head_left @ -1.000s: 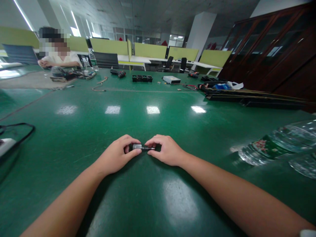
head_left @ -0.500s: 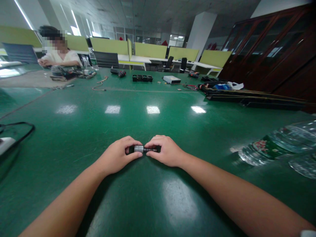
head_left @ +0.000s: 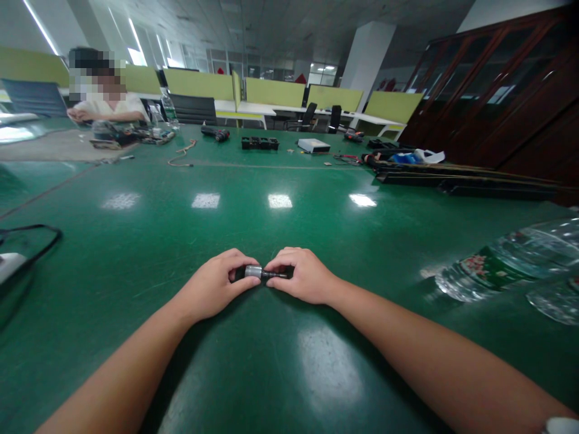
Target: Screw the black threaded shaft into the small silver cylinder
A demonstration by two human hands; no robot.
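Note:
Low over the green table [head_left: 253, 361], both hands meet at a small silver metal cylinder [head_left: 253, 271] with a thin, dark, ridged shaft [head_left: 274, 274] pointing right. My left hand [head_left: 212, 286] is closed, thumb and fingers gripping the cylinder from the left. From the right, my right hand [head_left: 310, 277] pinches the shaft close to where it meets the cylinder. The shaft's far end lies in the shadow of the right palm. What exact kind of part this is, I cannot tell.
Large clear water bottles [head_left: 488, 271] lie at the right. A black cable [head_left: 49, 229] and white block [head_left: 11, 265] are at the left edge. Farther back are a power drill [head_left: 216, 134], a black bracket [head_left: 260, 143], a white box [head_left: 313, 145] and a seated person [head_left: 111, 105].
Both hands keep the same grip on the cylinder and shaft. The whole view has shifted very slightly; nothing else visibly moves.

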